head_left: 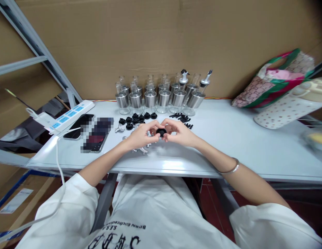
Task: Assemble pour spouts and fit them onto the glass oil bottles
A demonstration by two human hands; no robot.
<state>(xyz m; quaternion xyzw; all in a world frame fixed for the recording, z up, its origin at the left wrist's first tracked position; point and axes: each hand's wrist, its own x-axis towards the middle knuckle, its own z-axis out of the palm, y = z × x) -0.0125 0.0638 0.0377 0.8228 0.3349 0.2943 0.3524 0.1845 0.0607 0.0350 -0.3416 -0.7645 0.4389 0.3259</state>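
Note:
Between the fingertips of my left hand (pixel 144 135) and my right hand (pixel 178 133) is a black round stopper (pixel 161 132), pinched by both hands above the table. Behind my left hand lies a cluster of similar black stoppers (pixel 135 119). Silver spout pieces (pixel 141 150) lie under and beside my left hand, partly hidden by it. Small black spout parts (pixel 184 118) are spread beyond my right hand. At the back stand rows of glass bottles with steel sleeves (pixel 150 98); two carry silver pourer tops (pixel 184 76) with black parts.
Left on the white table (pixel 228 145) are a power strip (pixel 70 116), a white cable and two phones (pixel 101 135). To the right stand a patterned bag (pixel 257 86), a spotted white jug (pixel 283 107) and a blurred bowl (pixel 318 140). A cardboard wall (pixel 150 41) closes off the back.

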